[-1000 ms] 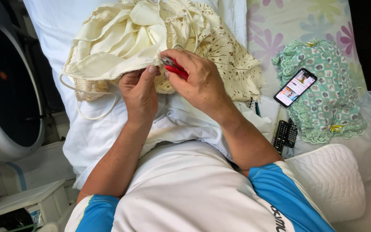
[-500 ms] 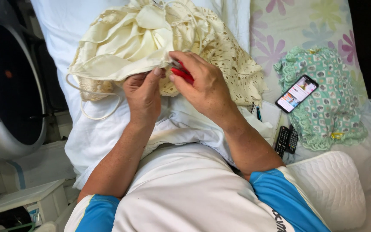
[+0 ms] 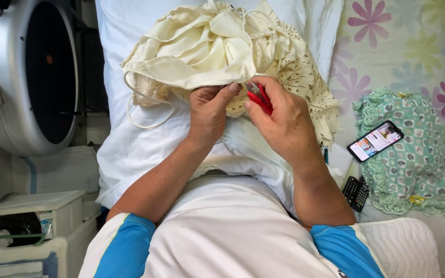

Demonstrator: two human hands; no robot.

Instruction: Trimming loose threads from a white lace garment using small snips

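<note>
Cream cloth held and snipped on a white pillow

Silver metal shines far to the left, where a big round fan is seen. Below it, white plastic drawers are stacked. Next to the fan, a white pillow is laid, and a bunched cream lace garment is spread on top of it. A thin cream cord hangs in a loop from the garment's left edge.

The lower edge of the garment is pinched by the left hand. Its fingers are curled shut, with the thumb pressed on the cloth. Just beside it, the right hand is closed around small red thread snips. The snips are held tight, and their metal tips are pointed at the cloth edge, right by the left thumb.

Farther right, a flowered sheet is seen. A green lacy cushion is set on it, and a lit phone is laid on the cushion. A black remote is tucked below, near the right arm.
</note>
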